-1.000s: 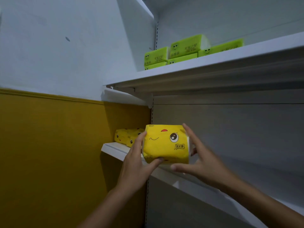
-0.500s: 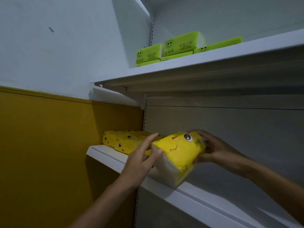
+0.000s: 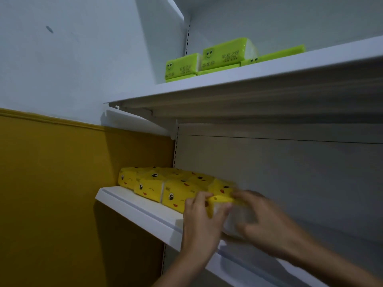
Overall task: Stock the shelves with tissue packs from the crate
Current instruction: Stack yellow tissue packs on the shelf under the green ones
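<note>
Yellow plastic-wrapped tissue pack (image 3: 220, 199) sits between my two hands, tipped so that its white end faces me, and its underside meets the white metal lower shelf (image 3: 132, 205) near the front lip. My left hand (image 3: 199, 222) grasps the pack's near-left corner, fingers curled over the yellow top edge. My right hand (image 3: 267, 221) lies over the pack's other side with the thumb toward the top. It is smeared by motion, so I cannot tell whether it clasps the pack or only presses on it.

Just left of my left hand, and touching the held pack, a row of yellow cartoon-faced tissue packs (image 3: 163, 186) lies flat on the same shelf and runs away toward the mustard-yellow lower wall (image 3: 51, 183). Beyond my right hand there is only the grey back panel (image 3: 290, 166).

Well above both hands a white upper shelf (image 3: 248, 79) carries lime-green tissue packs (image 3: 226, 53) printed with smiling faces, stacked in two layers.
</note>
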`<action>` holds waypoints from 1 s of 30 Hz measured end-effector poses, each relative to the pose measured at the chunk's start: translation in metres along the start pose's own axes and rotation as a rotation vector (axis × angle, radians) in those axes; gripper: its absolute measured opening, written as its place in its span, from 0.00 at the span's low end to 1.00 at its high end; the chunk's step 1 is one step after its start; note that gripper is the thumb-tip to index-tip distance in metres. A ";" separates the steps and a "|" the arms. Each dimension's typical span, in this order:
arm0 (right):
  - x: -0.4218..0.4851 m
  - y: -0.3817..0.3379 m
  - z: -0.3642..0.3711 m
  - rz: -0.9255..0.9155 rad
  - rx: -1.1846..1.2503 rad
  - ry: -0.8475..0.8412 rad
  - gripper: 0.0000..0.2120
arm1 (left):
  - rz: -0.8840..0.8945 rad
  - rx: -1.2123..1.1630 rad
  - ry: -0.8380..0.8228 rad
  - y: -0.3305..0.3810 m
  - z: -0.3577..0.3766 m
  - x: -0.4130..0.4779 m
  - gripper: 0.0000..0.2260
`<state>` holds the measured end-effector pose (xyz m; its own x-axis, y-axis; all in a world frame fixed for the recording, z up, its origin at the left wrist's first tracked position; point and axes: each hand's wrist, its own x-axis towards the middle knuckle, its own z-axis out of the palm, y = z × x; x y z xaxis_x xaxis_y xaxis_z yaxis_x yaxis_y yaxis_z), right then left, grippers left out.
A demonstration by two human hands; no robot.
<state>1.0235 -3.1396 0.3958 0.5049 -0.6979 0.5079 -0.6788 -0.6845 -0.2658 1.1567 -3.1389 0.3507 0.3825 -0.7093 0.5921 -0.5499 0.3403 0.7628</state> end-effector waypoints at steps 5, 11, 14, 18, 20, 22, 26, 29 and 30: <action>0.020 0.021 0.010 0.192 -0.239 -0.081 0.38 | 0.145 0.038 -0.194 0.000 0.003 0.002 0.21; 0.067 0.072 0.019 0.293 -0.375 -0.067 0.27 | 0.197 0.394 -0.051 -0.039 -0.029 0.019 0.13; 0.088 0.093 0.028 0.394 -0.508 -0.101 0.26 | 0.153 0.514 -0.030 -0.064 -0.043 0.025 0.12; 0.107 0.112 0.037 0.474 -0.505 -0.135 0.23 | 0.155 0.569 -0.027 -0.077 -0.049 0.032 0.18; 0.114 0.118 0.041 0.475 -0.523 -0.131 0.23 | 0.145 0.580 -0.031 -0.078 -0.048 0.034 0.22; 0.121 0.123 0.046 0.457 -0.545 -0.116 0.22 | 0.132 0.556 -0.001 -0.079 -0.046 0.035 0.23; 0.129 0.132 0.050 0.438 -0.573 -0.096 0.18 | 0.134 0.439 0.043 -0.080 -0.045 0.035 0.17; 0.122 0.131 0.049 0.423 -0.679 -0.094 0.22 | 0.148 0.431 0.026 -0.081 -0.047 0.035 0.16; 0.120 0.128 0.046 0.416 -0.714 -0.081 0.24 | 0.155 0.431 0.022 -0.080 -0.048 0.035 0.15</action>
<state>1.0220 -3.3211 0.3847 0.1558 -0.8962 0.4153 -0.9800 -0.0874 0.1788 1.2502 -3.1610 0.3225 0.2844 -0.6553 0.6998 -0.8588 0.1503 0.4898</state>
